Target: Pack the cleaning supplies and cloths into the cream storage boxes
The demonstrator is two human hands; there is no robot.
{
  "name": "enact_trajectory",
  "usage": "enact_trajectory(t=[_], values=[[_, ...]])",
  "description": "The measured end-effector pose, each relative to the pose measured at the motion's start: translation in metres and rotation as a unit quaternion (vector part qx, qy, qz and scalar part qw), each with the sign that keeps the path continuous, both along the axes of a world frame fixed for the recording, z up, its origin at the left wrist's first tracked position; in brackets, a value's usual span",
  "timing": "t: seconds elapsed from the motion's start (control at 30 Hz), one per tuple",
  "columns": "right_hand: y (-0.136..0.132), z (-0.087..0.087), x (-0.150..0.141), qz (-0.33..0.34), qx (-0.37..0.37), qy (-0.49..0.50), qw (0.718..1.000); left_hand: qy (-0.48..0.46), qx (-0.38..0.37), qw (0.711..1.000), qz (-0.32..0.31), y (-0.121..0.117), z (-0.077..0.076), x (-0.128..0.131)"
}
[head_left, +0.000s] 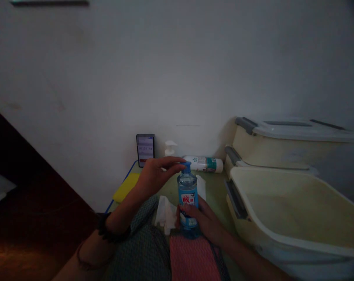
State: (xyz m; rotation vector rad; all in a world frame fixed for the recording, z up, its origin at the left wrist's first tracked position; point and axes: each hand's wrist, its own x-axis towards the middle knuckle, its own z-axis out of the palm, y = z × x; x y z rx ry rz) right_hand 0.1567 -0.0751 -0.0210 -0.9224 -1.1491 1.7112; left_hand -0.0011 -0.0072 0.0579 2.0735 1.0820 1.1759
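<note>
The blue bottle point(188, 198) is upright at the front of the worktop point(216, 195), its label facing the camera. The right hand point(205, 220) wraps its fingers round the lower body, while the left hand point(156, 173) pinches the blue cap point(186, 168) between thumb and fingers. In this dim light I cannot tell whether the base touches the pink cloth point(191, 259) below. A crumpled white tissue point(165, 210) lies just beside the bottle; behind, a white-and-green bottle point(207, 164) lies on its side near the wall point(177, 78).

Left grip point(155, 174) pinching (right grip point(205, 221) curled).
</note>
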Motion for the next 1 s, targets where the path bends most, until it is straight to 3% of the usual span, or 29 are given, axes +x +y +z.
enact_trajectory(t=[0.17, 0.23, 0.4, 0.57, 0.63, 0.73, 0.87, 1.0], values=[[-0.017, 0.056, 0.003, -0.004, 0.095, -0.025, 0.995, -0.190, 0.021, 0.981, 0.028, -0.018, 0.014, 0.001], [-0.021, 0.077, 0.012, -0.005, 0.111, -0.044, 0.993, -0.218, 0.011, 0.976, 0.028, -0.024, 0.017, 0.002], [-0.016, 0.113, 0.048, -0.075, 0.132, -0.099, 0.983, -0.136, -0.043, 0.989, -0.032, -0.037, 0.015, 0.013], [-0.006, 0.125, 0.096, -0.131, 0.171, -0.163, 0.963, -0.034, -0.047, 0.994, -0.088, -0.044, 0.007, 0.029], [-0.004, 0.123, 0.116, -0.131, 0.202, -0.253, 0.937, -0.001, -0.052, 0.993, -0.106, -0.044, 0.003, 0.036], [0.000, 0.119, 0.144, -0.101, 0.253, -0.419, 0.866, 0.050, -0.055, 0.988, -0.137, -0.042, -0.002, 0.047], [0.005, 0.121, 0.171, -0.064, 0.269, -0.540, 0.795, 0.094, -0.032, 0.974, -0.202, -0.043, -0.004, 0.063], [0.011, 0.124, 0.185, 0.025, 0.267, -0.645, 0.716, 0.111, -0.012, 0.974, -0.198, -0.044, -0.011, 0.077]])
